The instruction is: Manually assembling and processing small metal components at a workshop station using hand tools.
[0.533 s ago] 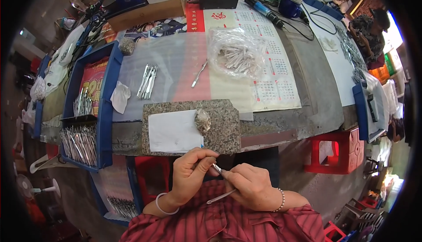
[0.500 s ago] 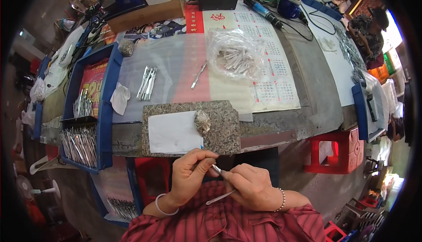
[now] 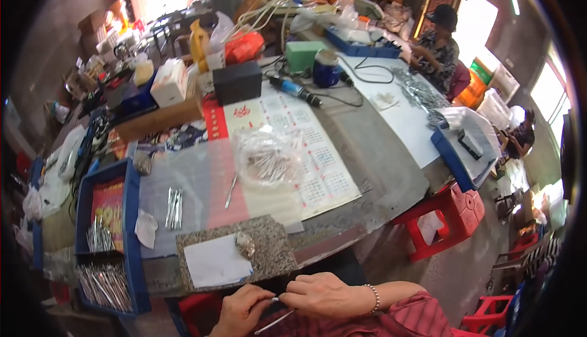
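My left hand (image 3: pixel 246 307) and my right hand (image 3: pixel 322 294) meet just in front of the bench edge. Both are closed on a slim silvery metal tool (image 3: pixel 275 299), mostly covered by my fingers. A second thin metal tool (image 3: pixel 273 323) sticks out below my right hand, pointing left. Beyond my hands, a speckled stone slab (image 3: pixel 272 245) carries a white paper pad (image 3: pixel 214 262) and a small crumpled wrapped lump (image 3: pixel 245 244). Farther back lie a row of slim metal tools (image 3: pixel 174 208), a single one (image 3: pixel 230 191) and a clear plastic bag (image 3: pixel 269 156) full of them.
A blue tray (image 3: pixel 132 214) of metal tools stands at the left. A dark box (image 3: pixel 237 82), a blue handheld power tool (image 3: pixel 295 90) and a dark blue mug (image 3: pixel 326 69) stand at the back. A red stool (image 3: pixel 449 221) is at the right; another person (image 3: pixel 437 49) sits beyond.
My view has tilted up and swung right, so more of the room shows and my hands sit lower in the picture. Both hands keep their hold on the metal tool.
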Demonstrator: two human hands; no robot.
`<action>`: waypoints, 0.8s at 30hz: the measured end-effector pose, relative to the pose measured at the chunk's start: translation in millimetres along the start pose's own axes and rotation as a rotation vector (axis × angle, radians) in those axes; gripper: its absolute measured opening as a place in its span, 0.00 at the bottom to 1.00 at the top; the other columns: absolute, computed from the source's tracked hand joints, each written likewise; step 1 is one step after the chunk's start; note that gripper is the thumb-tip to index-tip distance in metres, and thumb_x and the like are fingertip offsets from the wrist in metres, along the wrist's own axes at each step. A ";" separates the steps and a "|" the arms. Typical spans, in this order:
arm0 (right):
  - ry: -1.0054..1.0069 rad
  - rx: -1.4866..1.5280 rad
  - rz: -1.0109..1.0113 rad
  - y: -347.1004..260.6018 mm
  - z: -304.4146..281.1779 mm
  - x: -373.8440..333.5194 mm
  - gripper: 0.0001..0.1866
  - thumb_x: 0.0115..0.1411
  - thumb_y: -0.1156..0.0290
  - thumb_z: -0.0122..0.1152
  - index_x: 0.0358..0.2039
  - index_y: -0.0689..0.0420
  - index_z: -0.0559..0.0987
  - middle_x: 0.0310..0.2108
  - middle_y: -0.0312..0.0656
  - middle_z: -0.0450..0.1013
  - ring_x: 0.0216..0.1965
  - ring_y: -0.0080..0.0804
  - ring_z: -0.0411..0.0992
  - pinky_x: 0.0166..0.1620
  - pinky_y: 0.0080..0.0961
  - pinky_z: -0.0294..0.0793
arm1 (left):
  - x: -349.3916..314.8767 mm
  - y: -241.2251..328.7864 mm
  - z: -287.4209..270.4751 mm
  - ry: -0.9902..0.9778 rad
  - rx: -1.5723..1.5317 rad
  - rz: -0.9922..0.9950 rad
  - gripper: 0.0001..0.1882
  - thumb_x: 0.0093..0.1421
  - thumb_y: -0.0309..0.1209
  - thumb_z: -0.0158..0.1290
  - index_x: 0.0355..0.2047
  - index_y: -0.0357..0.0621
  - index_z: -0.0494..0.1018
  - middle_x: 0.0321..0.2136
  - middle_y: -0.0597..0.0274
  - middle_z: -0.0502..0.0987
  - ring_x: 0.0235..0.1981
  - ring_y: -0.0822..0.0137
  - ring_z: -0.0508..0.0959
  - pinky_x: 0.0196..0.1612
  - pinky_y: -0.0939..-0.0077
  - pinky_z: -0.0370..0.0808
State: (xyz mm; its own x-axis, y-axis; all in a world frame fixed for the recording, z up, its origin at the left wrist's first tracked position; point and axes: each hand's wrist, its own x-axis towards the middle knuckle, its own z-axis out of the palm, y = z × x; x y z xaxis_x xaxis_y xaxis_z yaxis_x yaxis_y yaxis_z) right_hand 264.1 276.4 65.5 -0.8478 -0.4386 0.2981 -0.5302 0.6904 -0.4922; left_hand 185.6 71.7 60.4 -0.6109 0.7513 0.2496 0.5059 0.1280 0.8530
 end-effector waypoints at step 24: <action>0.415 0.430 0.457 -4.2 -2.6 -28.6 0.13 0.66 0.65 0.49 0.40 0.59 0.77 0.30 0.48 0.76 0.33 0.48 0.76 0.35 0.33 0.74 | -16.3 7.3 -15.4 0.323 0.022 -0.130 0.02 0.57 0.20 0.54 0.31 0.33 0.74 0.24 0.58 0.75 0.24 0.69 0.76 0.31 0.77 0.71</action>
State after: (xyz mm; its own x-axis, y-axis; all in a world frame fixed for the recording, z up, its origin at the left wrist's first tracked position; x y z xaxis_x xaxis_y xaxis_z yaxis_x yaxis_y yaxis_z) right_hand 290.5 287.5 61.2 -0.9618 0.1494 0.2294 -0.1459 0.4291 -0.8914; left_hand 189.9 50.4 69.6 -0.8306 0.4844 0.2745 0.4220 0.2261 0.8779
